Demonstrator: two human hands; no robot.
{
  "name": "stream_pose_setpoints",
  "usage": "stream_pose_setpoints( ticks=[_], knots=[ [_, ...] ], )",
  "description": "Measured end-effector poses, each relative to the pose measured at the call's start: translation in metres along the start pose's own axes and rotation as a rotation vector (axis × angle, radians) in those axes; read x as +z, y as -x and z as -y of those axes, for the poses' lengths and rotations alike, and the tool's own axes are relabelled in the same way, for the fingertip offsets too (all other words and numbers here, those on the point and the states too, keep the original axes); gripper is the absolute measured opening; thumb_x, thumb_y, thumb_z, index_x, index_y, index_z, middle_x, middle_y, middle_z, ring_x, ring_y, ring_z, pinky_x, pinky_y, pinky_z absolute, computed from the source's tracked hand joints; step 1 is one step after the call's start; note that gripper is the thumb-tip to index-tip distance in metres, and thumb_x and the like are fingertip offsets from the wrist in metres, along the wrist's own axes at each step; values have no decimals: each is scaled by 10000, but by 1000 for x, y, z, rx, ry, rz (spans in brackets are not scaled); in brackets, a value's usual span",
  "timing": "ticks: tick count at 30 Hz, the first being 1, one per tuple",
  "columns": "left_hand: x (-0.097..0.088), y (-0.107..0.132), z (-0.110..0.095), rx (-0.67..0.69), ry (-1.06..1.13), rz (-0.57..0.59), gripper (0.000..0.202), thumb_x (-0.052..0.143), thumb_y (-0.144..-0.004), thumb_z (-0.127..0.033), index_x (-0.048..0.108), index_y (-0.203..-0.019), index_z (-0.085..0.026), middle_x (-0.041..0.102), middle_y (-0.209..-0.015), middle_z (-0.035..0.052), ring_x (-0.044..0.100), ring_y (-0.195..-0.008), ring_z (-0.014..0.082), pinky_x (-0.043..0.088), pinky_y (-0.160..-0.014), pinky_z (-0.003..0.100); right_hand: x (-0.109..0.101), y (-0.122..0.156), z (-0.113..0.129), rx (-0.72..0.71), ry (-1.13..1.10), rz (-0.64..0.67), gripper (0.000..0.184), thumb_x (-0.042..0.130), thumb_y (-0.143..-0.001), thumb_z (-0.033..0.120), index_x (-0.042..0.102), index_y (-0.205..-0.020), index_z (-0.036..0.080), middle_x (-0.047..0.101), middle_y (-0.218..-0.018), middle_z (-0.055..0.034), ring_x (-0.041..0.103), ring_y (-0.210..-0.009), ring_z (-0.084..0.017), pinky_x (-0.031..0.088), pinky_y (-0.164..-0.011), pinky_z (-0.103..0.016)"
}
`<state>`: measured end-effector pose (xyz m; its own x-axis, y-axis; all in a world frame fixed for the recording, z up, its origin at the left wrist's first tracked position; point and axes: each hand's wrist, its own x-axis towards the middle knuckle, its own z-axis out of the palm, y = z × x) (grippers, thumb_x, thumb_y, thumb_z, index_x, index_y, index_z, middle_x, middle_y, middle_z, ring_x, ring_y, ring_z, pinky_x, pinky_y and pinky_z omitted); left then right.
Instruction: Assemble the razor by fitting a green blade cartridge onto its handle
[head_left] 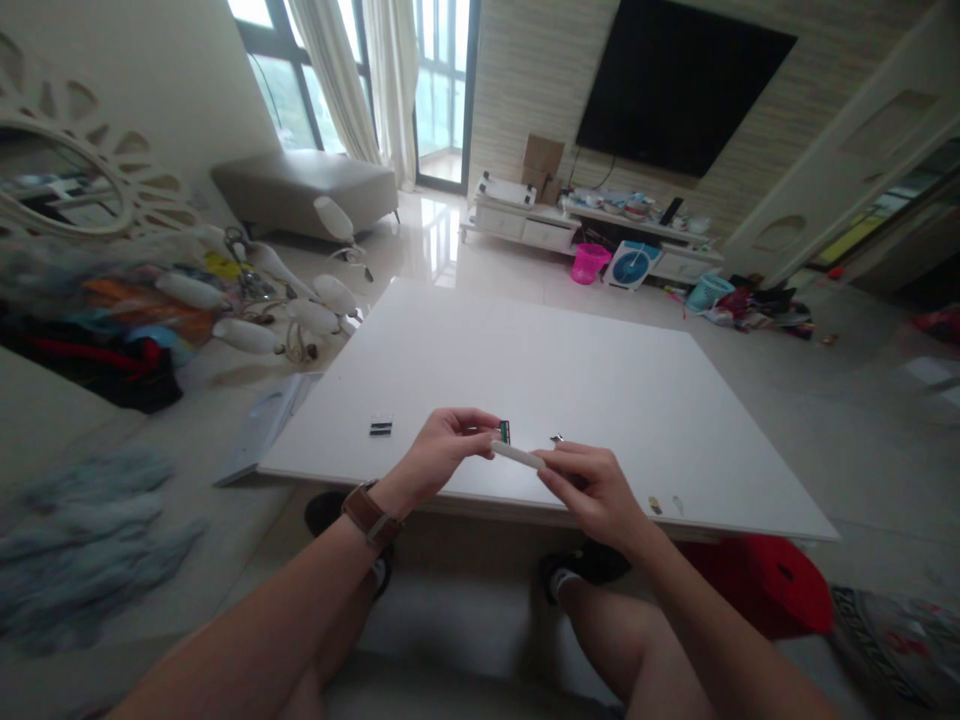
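Note:
Above the near part of the white table (555,370), both my hands meet at a slim white bar (517,455). My left hand (450,445), with a brown watch strap on the wrist, is closed, thumb and fingers at the bar's left end. At those fingertips a small green and dark rectangular piece (505,432) stands up; whether it joins the bar I cannot tell. My right hand (592,485) pinches the bar's right end. Just beyond its fingers lies a small shiny metal piece (556,438).
Small black-and-silver strips (381,426) lie on the table's left. Near its right front edge are a small brownish piece (655,505) and a clear piece (678,504). A lamp with several white shades (311,317) stands beyond the left edge. A red object (780,590) sits below right.

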<state>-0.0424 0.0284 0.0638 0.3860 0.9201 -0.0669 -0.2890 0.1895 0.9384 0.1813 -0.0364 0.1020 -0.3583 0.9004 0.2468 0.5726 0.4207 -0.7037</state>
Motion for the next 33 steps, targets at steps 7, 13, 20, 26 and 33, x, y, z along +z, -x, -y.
stream_pose_setpoints(
  ticks=[7,13,20,26,33],
  knots=[
    [-1,0,-3,2,-42,-35,229,845,-680,-260,770,-855,-134,727,-729,35,633,-657,118,507,-631,234,-5,1,-2,-8,37,12,230,558,-957,269,770,-976,183,507,-642,9,461,-573,-121,327,-555,-269],
    [-1,-1,-1,-27,-70,-6,243,838,-687,-285,767,-860,-129,742,-767,58,659,-690,144,530,-647,260,-8,1,-4,49,54,-112,250,551,-964,305,766,-1005,183,496,-631,9,440,-552,-124,309,-532,-275],
    [0,0,-5,-20,-76,-29,233,829,-692,-277,767,-859,-126,743,-759,61,662,-689,140,536,-648,253,-6,-1,-3,68,10,-95,273,547,-967,346,761,-920,181,553,-657,-6,480,-604,-139,331,-566,-279],
    [3,1,-5,-26,-87,-18,231,833,-678,-261,763,-846,-118,745,-749,69,671,-696,154,538,-646,264,-2,-3,-3,64,28,-44,280,549,-959,323,764,-850,181,552,-624,-1,471,-583,-133,341,-582,-281],
    [10,-1,-3,-65,-68,-11,217,828,-656,-240,758,-815,-109,747,-744,81,685,-702,172,541,-631,273,-4,-5,-10,122,31,-172,284,563,-953,351,778,-894,176,554,-637,-9,459,-591,-137,329,-552,-275]
  ],
)
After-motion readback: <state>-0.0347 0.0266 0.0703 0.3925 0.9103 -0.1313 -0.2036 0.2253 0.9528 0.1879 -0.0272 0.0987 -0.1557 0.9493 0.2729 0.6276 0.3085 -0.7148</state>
